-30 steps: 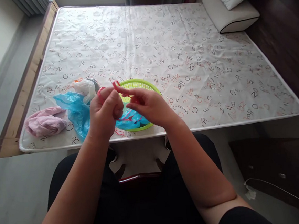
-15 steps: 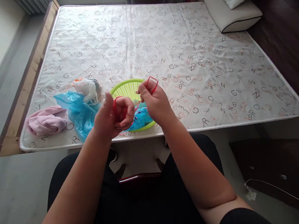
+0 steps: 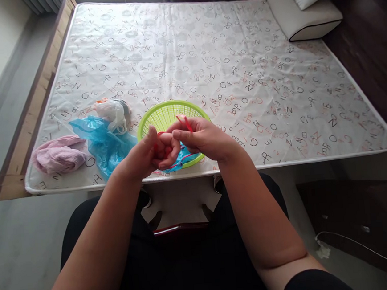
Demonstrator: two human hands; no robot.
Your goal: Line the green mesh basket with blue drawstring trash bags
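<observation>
Left hand (image 3: 147, 153) and right hand (image 3: 202, 137) both pinch a red cord (image 3: 185, 122) over the green basket (image 3: 164, 113); a slack grip could let the cord slip loose

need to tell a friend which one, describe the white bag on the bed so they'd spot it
On the letter-printed mattress, look near the front left edge. The white bag sits behind the blue bag, left of the green basket; it alone is white and knotted.

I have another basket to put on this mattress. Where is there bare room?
Bare: the far half behind the green basket, and right of it toward the pillow. Crowded: the near-left corner with the blue bag, white bag and pink bundle.
</observation>
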